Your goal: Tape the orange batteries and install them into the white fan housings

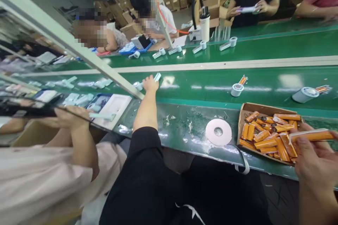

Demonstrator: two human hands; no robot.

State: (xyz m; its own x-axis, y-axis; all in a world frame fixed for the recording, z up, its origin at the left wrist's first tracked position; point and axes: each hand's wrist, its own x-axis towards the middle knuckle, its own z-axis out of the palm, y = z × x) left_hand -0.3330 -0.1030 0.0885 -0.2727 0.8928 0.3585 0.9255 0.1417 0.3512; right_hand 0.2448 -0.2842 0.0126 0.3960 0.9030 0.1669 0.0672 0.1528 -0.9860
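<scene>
My left hand (pixel 150 83) reaches out over the green belt, its fingers closed around a pale blue round-headed device (pixel 157 77); the head shows on one side of the hand and the handle end on the other. At the right, my right hand (pixel 315 158) grips an orange battery (pixel 317 135) with a white strip along its edge. Below it stands a shallow cardboard box (pixel 241 126) of orange batteries (pixel 266 143). Left of that box lies a roll of white tape (pixel 218 132), its loose end hanging over the bench edge.
Two pale blue devices with orange batteries in their handles, one nearer (pixel 237 89) and one farther right (pixel 305 95), lie on the belt. A slanted metal post (pixel 105 72) crosses the left side. A co-worker's hand (pixel 75 116) is close by on the left. Other people sit across the belt.
</scene>
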